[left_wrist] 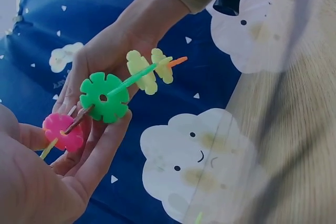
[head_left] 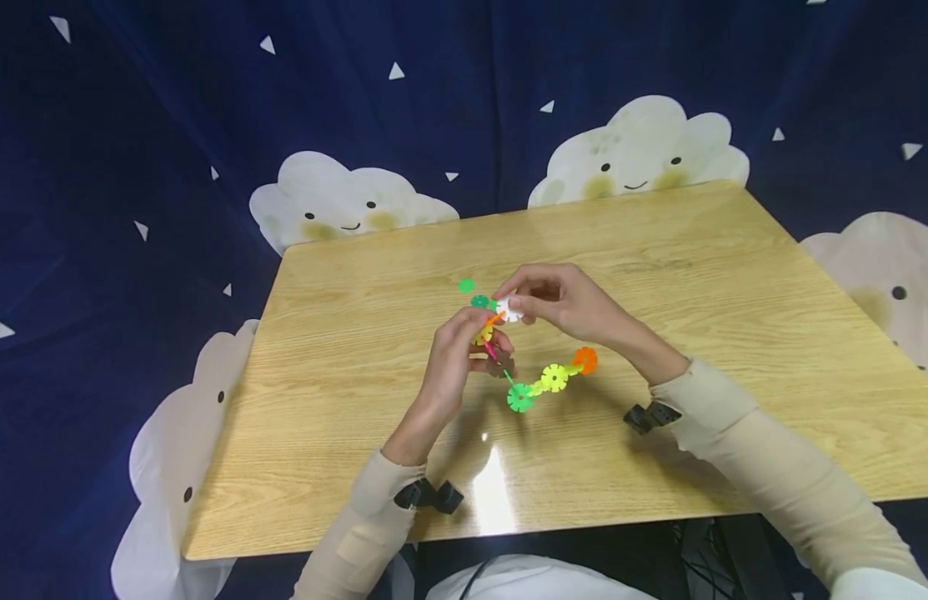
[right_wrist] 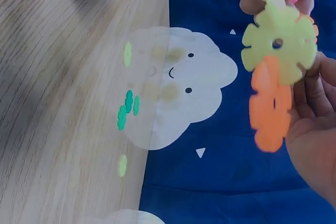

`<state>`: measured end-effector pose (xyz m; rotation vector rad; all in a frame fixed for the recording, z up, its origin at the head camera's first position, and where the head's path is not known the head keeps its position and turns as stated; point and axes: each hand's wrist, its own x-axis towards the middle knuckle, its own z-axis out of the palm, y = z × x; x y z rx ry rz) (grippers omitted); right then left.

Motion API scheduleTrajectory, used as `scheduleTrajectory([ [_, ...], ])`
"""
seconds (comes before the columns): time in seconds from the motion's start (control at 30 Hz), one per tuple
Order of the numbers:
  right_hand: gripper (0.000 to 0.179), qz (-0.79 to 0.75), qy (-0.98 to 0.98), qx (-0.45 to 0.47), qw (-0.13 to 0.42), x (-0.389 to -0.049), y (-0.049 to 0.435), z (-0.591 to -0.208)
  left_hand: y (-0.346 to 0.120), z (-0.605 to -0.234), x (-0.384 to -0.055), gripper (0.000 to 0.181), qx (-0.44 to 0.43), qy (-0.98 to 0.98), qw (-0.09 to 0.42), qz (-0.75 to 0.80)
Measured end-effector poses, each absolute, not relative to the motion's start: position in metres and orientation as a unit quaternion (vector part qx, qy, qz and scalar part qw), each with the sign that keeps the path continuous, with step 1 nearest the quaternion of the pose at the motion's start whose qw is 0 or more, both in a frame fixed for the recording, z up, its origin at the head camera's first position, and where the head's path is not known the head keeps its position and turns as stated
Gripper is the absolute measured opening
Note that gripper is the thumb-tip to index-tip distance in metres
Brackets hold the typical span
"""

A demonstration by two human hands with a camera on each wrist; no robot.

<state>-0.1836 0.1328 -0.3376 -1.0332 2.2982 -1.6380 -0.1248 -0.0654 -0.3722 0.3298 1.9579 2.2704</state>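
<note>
My left hand (head_left: 450, 354) grips a chain of notched plastic discs near its upper end, its fingers around a yellow disc (head_left: 482, 335) and a pink disc (left_wrist: 63, 131). From there the chain hangs through a brown disc (left_wrist: 80, 119), a green disc (head_left: 519, 397) and yellow discs (head_left: 554, 377) to an orange disc (head_left: 585, 360). Between thumb and fingers, my right hand (head_left: 572, 302) pinches a white disc (head_left: 510, 312). The white disc meets another orange disc (head_left: 495, 319), seen edge-on; whether they are joined cannot be told. Neither wrist view shows the white disc.
Beyond the hands, loose green discs lie on the wooden table (head_left: 343, 333): a light green disc (head_left: 467, 285) and a dark green disc (head_left: 479, 301) among them. A dark blue curtain (head_left: 494, 100) with cloud figures surrounds the table's back and sides.
</note>
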Motion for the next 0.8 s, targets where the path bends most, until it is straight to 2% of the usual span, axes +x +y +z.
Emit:
scheduleTrajectory([
  [0.2, 0.015, -0.539, 0.762, -0.346, 0.09, -0.183, 0.129, -0.339, -0.064, -0.369, -0.124, 0.024, 0.101, 0.637, 0.072, 0.761],
  [0.4, 0.016, -0.523, 0.765, -0.362, 0.103, -0.182, 0.124, -0.339, -0.064, -0.369, -0.123, 0.033, 0.111, 0.645, 0.079, 0.752],
  [0.63, 0.029, -0.488, 0.784, -0.378, 0.07, -0.183, 0.119, -0.339, -0.066, -0.371, -0.123, 0.034, 0.117, 0.663, 0.063, 0.737],
  [0.8, 0.023, -0.504, 0.783, -0.358, 0.064, -0.194, 0.124, -0.34, -0.071, -0.369, -0.124, 0.033, 0.119, 0.664, 0.044, 0.737],
])
